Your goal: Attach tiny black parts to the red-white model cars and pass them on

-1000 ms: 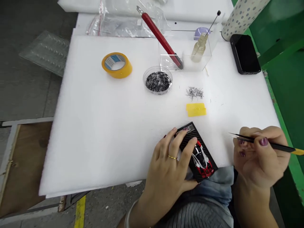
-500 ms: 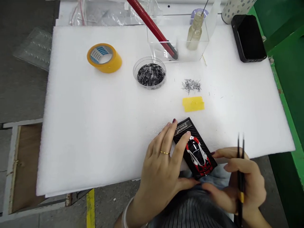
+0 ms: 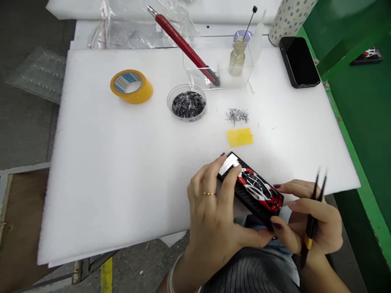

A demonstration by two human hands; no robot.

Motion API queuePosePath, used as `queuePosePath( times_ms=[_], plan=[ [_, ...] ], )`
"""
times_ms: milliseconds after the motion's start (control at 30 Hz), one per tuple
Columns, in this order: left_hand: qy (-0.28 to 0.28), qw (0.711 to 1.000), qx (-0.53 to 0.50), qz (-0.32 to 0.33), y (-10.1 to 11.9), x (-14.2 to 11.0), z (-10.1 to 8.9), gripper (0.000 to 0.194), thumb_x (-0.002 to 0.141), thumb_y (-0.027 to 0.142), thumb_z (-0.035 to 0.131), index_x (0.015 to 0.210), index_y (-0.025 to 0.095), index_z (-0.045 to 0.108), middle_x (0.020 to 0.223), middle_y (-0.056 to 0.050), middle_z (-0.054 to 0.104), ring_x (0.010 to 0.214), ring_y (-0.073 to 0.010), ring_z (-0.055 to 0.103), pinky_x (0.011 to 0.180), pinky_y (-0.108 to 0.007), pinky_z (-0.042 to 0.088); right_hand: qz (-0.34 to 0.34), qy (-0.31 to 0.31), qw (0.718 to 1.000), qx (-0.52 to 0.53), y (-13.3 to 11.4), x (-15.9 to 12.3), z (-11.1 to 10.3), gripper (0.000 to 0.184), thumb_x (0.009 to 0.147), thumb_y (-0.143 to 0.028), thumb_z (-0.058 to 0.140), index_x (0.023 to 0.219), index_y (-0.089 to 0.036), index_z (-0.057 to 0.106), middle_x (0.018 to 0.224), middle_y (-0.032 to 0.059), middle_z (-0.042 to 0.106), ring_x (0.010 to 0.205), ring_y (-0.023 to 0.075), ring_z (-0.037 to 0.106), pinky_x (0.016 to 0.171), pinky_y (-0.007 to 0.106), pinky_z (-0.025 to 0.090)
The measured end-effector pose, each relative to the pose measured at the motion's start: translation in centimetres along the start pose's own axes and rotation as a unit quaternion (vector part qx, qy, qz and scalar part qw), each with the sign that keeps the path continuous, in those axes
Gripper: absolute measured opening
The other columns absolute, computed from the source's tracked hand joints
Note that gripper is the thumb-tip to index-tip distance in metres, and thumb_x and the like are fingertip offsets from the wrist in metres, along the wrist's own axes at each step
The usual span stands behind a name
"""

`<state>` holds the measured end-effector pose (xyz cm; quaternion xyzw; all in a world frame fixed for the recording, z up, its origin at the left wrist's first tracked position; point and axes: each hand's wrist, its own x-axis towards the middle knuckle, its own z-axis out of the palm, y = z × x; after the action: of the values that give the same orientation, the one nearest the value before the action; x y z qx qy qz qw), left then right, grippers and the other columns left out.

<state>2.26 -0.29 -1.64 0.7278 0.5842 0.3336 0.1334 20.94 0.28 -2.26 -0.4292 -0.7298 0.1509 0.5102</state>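
A red, white and black model car [image 3: 259,188] is fixed on a black base [image 3: 244,195] with a light-catching nameplate [image 3: 228,163] at its far end. My left hand [image 3: 214,203] grips this base, fingers over the nameplate end and thumb along the near side. Black tweezers [image 3: 310,224] are held in my right hand [image 3: 317,224], tips pointing up and away from the car. The thumb and forefinger of that hand touch the base's near right end. Beyond the base lie a strip of yellow tape [image 3: 240,137] and a loose pile of fine black slivers [image 3: 237,116].
A clear round dish [image 3: 187,103] holds many black slivers. Behind it, a clear box [image 3: 218,77] contains a small glass bottle [image 3: 237,57] and a leaning red pen-like tool [image 3: 183,42]. A yellow tape roll [image 3: 131,86] stands left, a phone [image 3: 299,61] far right.
The base has turned and tilted, its car side now facing more toward the right. My right thumb has closed onto its near end, and the tweezers lean further right. The camera view has shifted.
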Motion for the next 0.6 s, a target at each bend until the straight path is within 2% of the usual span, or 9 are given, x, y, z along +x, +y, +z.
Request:
queuePosePath(
  times_ms=[100, 300, 500, 600],
  plan=[
    [0.009, 1.000, -0.006, -0.005, 0.7, 0.5, 0.3, 0.093, 0.063, 0.066, 0.080, 0.135, 0.016, 0.051, 0.149, -0.024, 0.048, 0.129, -0.0436, 0.044, 0.110, -0.061, 0.041, -0.043, -0.001, 0.999, -0.019, 0.5, 0.7, -0.4, 0.019, 0.077, -0.017, 0.078, 0.089, -0.024, 0.065, 0.078, 0.0031, 0.073, 0.072, 0.0256, 0.075, 0.059, 0.043, 0.060],
    [0.018, 1.000, -0.009, -0.003, 1.0, 0.6, 0.6, 0.087, 0.070, 0.067, 0.074, 0.133, 0.012, 0.053, 0.150, -0.025, 0.045, 0.131, -0.0416, 0.042, 0.113, -0.058, 0.038, -0.069, -0.057, 0.996, -0.030, 0.5, 1.4, -1.0, 0.017, 0.078, -0.010, 0.073, 0.089, -0.021, 0.066, 0.095, 0.0087, 0.080, 0.078, 0.0266, 0.077, 0.062, 0.043, 0.060],
    [0.019, 1.000, -0.001, -0.007, 1.0, 0.5, 0.6, 0.089, 0.070, 0.068, 0.076, 0.133, 0.010, 0.054, 0.150, -0.024, 0.045, 0.134, -0.0398, 0.042, 0.116, -0.054, 0.037, -0.065, -0.057, 0.996, -0.032, 0.0, 1.5, -0.5, 0.020, 0.079, 0.001, 0.062, 0.089, -0.017, 0.064, 0.095, 0.0118, 0.080, 0.082, 0.0234, 0.075, 0.068, 0.040, 0.061],
    [0.021, 1.000, 0.001, -0.004, 0.9, 0.5, 0.6, 0.091, 0.069, 0.069, 0.077, 0.133, 0.009, 0.055, 0.150, -0.024, 0.046, 0.133, -0.0393, 0.043, 0.116, -0.053, 0.037, -0.059, -0.055, 0.996, -0.030, -0.1, 1.5, -0.3, 0.020, 0.080, 0.001, 0.062, 0.089, -0.017, 0.063, 0.095, 0.0122, 0.080, 0.082, 0.0237, 0.075, 0.067, 0.040, 0.061]
  ],
)
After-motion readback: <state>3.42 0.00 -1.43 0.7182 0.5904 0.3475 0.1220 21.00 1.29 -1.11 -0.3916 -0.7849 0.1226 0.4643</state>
